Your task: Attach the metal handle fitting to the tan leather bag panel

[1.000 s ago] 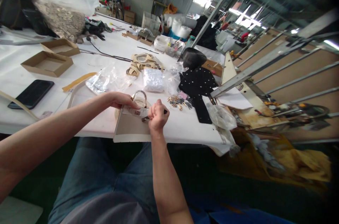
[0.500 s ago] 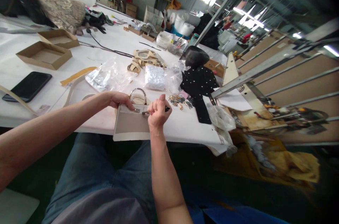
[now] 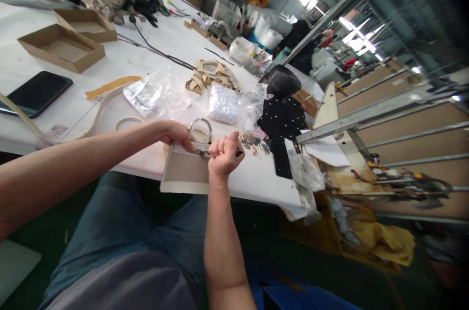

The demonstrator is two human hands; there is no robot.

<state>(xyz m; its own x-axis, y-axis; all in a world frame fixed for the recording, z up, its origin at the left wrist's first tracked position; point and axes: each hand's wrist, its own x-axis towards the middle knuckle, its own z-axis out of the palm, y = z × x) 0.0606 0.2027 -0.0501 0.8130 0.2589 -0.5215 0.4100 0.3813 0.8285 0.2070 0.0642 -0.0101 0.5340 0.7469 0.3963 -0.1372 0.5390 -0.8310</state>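
Observation:
A taupe handbag [image 3: 186, 171] with a pale edge lies at the table's front edge, its ring-shaped handle [image 3: 208, 125] standing up behind it. My left hand [image 3: 178, 135] is closed on the bag's upper edge, fingertips beside a small metal fitting there. My right hand [image 3: 224, 155] is in a fist around a screwdriver-like tool [image 3: 239, 153], whose dark end sticks out on the right. The metal shaft points left and meets the fitting close to my left fingertips. The fitting's details are mostly hidden between the hands.
Small gold and dark metal parts [image 3: 252, 143] lie right of my right hand, beside black studded material [image 3: 280, 119]. Behind are a plastic-wrapped packet [image 3: 223, 104] and beige straps [image 3: 212, 75]. Leftward are a phone [image 3: 38, 93] and cardboard trays [image 3: 62, 49]. A metal frame [image 3: 340, 117] stands at right.
The tool in my right hand has come closer to my left fingertips, closing the gap to the metal fitting. The camera view has tilted and shifted slightly.

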